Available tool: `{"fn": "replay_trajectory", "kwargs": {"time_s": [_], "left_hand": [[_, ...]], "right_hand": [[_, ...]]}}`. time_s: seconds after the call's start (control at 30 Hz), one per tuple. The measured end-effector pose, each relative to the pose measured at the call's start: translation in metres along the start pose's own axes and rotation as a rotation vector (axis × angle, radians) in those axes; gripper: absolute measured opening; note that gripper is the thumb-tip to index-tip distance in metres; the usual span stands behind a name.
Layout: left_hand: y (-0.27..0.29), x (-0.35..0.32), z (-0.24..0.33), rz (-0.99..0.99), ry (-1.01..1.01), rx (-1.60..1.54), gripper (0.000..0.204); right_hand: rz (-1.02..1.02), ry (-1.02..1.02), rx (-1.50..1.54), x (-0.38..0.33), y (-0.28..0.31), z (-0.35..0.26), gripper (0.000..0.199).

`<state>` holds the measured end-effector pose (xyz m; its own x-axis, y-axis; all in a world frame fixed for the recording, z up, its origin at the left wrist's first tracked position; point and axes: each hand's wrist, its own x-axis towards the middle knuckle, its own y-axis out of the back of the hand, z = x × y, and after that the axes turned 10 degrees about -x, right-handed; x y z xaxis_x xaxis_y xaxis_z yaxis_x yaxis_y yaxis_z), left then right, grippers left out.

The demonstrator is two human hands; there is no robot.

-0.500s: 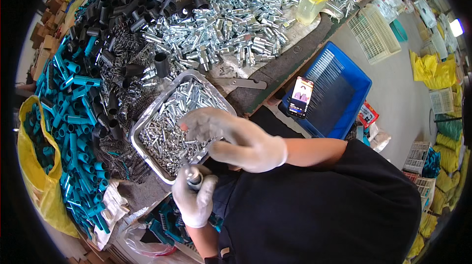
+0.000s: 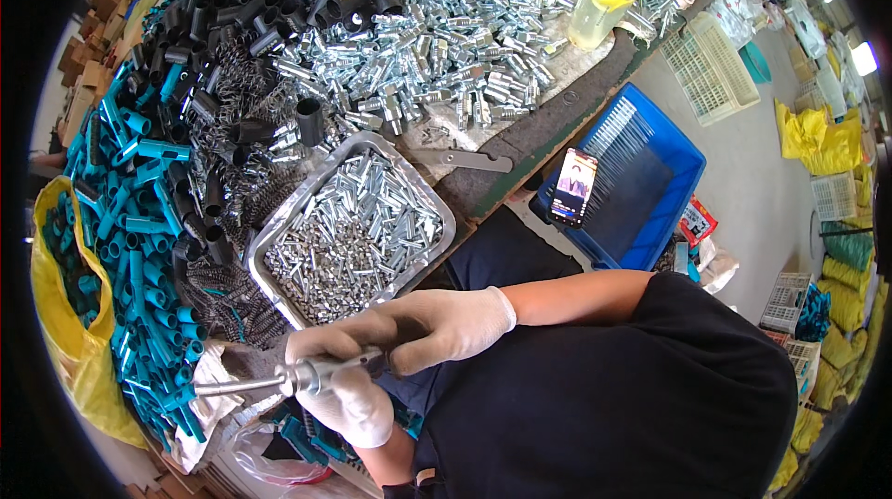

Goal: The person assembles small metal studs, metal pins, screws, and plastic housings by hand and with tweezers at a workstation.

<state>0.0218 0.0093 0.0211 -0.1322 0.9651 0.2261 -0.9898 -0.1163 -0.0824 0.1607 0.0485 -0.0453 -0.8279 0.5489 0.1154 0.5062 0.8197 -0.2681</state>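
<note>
Looks like one rodded metal part (image 2: 302, 376) is midway, left hand (image 2: 344, 397) fingers curled round it near side of the tray (image 2: 420, 178), can't tell if the right hand's (image 2: 446, 327) are pinching, with loads of pins (image 2: 334, 253) left.

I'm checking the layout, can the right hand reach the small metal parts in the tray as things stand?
Probably yes: the right hand is just beside the tray, whose small metal parts lie uncovered, though it seems busy with the metal piece in the left hand.
</note>
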Motion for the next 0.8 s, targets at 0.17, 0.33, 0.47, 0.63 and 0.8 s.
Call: {"fn": "replay_trajectory", "kwargs": {"time_s": [0.17, 0.33, 0.47, 0.63, 0.8], "left_hand": [[0.002, 0.003, 0.001, -0.043, -0.030, 0.142, 0.059], [0.019, 0.007, -0.017, 0.105, -0.191, -0.165, 0.055], [0.025, 0.017, -0.015, 0.150, -0.290, 0.622, 0.053], [0.028, 0.017, -0.018, -0.328, -0.063, 1.059, 0.041], [0.051, -0.004, -0.042, -0.063, -0.054, 0.886, 0.017]], "right_hand": [[-0.037, -0.130, 0.291, 0.002, -0.002, -0.009, 0.056], [0.122, -0.130, 0.082, 0.000, -0.002, 0.002, 0.033], [0.382, -0.207, -0.240, -0.005, 0.023, -0.035, 0.019], [0.322, -0.107, -0.810, 0.005, 0.038, -0.028, 0.023], [0.655, -0.205, -1.444, 0.052, 0.111, -0.038, 0.035]]}}
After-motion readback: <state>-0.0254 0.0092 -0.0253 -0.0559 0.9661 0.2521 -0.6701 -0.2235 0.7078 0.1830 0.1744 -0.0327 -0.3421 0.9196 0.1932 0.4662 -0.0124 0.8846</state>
